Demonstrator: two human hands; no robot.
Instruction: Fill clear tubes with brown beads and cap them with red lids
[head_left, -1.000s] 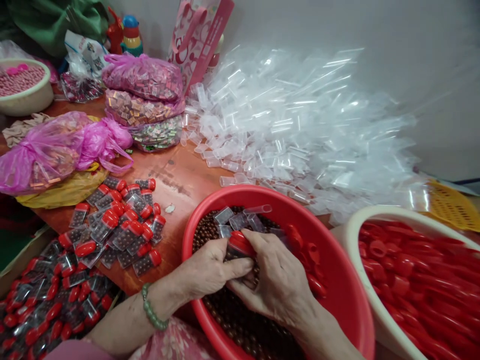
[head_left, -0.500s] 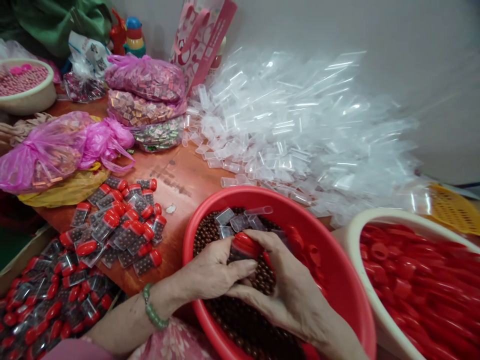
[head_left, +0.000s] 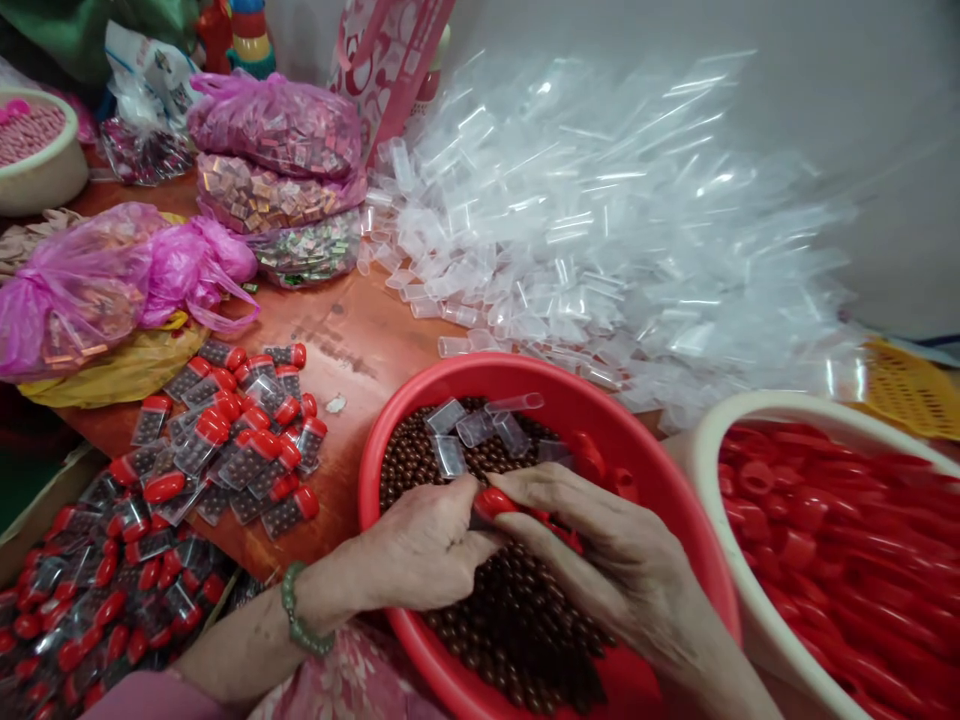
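Above the red basin (head_left: 369, 480), my left hand (head_left: 424, 545) is closed round the body of a small plastic container, which its fingers mostly hide. The container's red cap (head_left: 495, 502) pokes out towards my right hand (head_left: 607, 540), whose thumb and fingers pinch it. Brown bead-like balls (head_left: 517, 610) fill much of the basin below. Several clear empty containers (head_left: 476, 428) lie on the balls at the back, and loose red caps (head_left: 589, 455) sit at the right side of the basin.
Filled red-capped containers (head_left: 262, 440) lie on the table (head_left: 352, 330) and in a box (head_left: 97, 600) to the left. Clear containers (head_left: 585, 230) are heaped at the back. A cream tub (head_left: 709, 450) of red caps stands right. Pink bags (head_left: 281, 130) sit back left.
My hands have turned the container from cap-up to lying sideways, cap towards the right. My left fingers have closed more tightly round its body. The view has shifted slightly.
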